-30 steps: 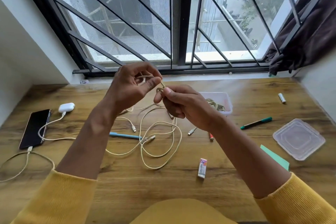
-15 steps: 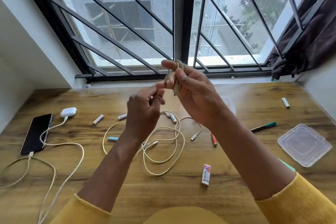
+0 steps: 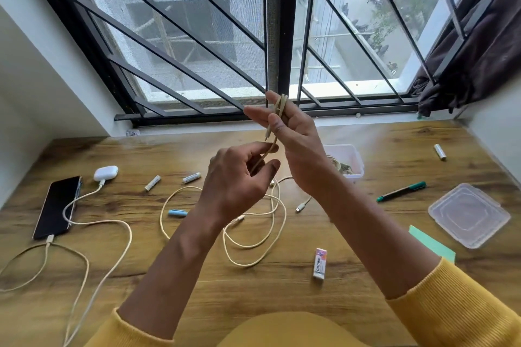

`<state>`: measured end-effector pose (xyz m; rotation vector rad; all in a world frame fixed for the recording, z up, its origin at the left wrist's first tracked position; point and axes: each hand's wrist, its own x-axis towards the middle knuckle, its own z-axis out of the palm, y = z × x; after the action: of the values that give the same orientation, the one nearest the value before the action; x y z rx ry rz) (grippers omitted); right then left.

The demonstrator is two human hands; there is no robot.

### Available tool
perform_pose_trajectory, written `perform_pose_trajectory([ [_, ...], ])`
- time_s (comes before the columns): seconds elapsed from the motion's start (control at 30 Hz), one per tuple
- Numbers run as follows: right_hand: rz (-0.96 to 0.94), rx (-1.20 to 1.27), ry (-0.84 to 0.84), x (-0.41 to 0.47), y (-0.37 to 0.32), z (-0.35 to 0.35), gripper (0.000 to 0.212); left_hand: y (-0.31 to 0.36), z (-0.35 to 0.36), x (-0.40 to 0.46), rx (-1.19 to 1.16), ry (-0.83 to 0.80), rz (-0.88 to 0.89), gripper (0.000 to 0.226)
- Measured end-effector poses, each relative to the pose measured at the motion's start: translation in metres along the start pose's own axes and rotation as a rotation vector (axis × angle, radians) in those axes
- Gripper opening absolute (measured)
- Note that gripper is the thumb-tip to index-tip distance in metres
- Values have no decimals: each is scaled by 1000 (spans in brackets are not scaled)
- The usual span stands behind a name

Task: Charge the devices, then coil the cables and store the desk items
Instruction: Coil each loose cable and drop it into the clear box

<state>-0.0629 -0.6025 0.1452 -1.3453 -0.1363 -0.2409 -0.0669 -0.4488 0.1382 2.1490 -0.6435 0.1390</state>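
The desk [image 3: 366, 132] is brown with a dark wood grain. Toward its left edge lie a black phone [image 3: 57, 207] and a white earbud case [image 3: 106, 173], each on a cream cable [image 3: 112, 236]. Near the right edge sit a green-capped black marker [image 3: 401, 191], a clear lid [image 3: 468, 214] and mint-green paper [image 3: 431, 245]. The sleeves [image 3: 456, 310] are mustard yellow, ribbed.

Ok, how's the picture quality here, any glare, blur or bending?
Head view: daylight from the window is bright, with a pale sheen on the desk near the sill; wide-angle bending curves the window bars and desk edges; both hands and the cable look slightly soft.
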Motion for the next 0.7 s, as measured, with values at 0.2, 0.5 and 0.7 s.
perform_pose_trajectory([
  [0.2, -106, -424, 95, 1, 8, 3, 48, -1, -7, 9, -31, -76, 35, 25],
  [0.5, -212, -669, 69, -7, 17, -10, 48, 1, -19, 20, -151, 27, 42, 27],
  [0.7, -157, -620, 8, -9, 11, -8, 20, 4, -17, 20, -208, 72, 86, 34],
])
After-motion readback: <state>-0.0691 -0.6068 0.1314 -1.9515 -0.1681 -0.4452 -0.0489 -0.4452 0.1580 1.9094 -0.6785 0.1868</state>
